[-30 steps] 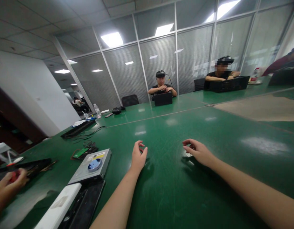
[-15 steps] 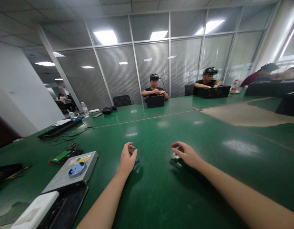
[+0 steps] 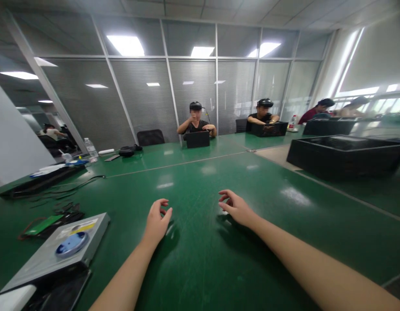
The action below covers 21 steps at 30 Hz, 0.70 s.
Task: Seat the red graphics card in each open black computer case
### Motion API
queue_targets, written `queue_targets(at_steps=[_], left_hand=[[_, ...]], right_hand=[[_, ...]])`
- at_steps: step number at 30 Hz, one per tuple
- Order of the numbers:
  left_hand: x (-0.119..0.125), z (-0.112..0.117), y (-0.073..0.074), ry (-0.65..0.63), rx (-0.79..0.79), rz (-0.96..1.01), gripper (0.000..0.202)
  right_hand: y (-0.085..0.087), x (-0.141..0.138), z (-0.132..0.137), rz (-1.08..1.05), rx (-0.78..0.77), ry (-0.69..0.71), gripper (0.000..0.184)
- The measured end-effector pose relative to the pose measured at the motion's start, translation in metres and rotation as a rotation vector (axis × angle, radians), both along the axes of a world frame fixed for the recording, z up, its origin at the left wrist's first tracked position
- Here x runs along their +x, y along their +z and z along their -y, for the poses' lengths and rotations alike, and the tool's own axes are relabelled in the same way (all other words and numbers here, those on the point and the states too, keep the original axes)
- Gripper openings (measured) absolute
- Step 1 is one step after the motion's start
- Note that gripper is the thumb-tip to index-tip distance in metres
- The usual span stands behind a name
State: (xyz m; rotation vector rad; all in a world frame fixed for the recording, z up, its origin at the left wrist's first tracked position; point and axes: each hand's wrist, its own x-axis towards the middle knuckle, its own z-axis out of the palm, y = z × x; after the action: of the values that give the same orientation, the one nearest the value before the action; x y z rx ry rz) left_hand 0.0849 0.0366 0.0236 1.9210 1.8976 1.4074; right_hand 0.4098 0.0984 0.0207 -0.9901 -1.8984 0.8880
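Both my hands are just over the green tabletop (image 3: 193, 259), a short gap between them. My left hand (image 3: 157, 220) has its fingers loosely curved and the thumb apart, with nothing in it. My right hand (image 3: 236, 208) is in a like pose, thumb and fingers apart, and also holds nothing. To the left of my left hand lies a silver optical drive (image 3: 34, 257) with a yellow label. On top of it sits a round blue-and-white object (image 3: 72, 244). A green circuit board (image 3: 44, 225) with dark cables is just beyond the drive.
A black box (image 3: 342, 157) stands at the right. Two people, one person (image 3: 196, 125) and another person (image 3: 264, 116), sit across the table behind black boxes. A plastic bottle (image 3: 90, 147), a long black tray (image 3: 40, 181) and a black cable (image 3: 86, 183) are at the far left.
My view has turned to the right, so the table's contents appear shifted left and the black box shows fully. The person opposite has raised a hand to the face. My hands keep their pose.
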Motion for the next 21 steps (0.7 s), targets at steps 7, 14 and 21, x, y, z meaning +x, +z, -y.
queue_targets(at_steps=[7,14,21], left_hand=[[-0.005,-0.008,0.000,-0.019,-0.038,-0.046,0.038],[-0.005,-0.008,0.001,-0.044,-0.070,-0.049,0.040],[0.003,-0.009,0.000,-0.092,-0.069,-0.027,0.037]], right_hand=[[0.023,0.008,0.004,0.094,0.220,-0.044,0.038],[0.097,0.117,-0.036,0.490,0.418,-0.736,0.052],[0.103,0.275,-0.091,1.152,0.108,-0.940,0.071]])
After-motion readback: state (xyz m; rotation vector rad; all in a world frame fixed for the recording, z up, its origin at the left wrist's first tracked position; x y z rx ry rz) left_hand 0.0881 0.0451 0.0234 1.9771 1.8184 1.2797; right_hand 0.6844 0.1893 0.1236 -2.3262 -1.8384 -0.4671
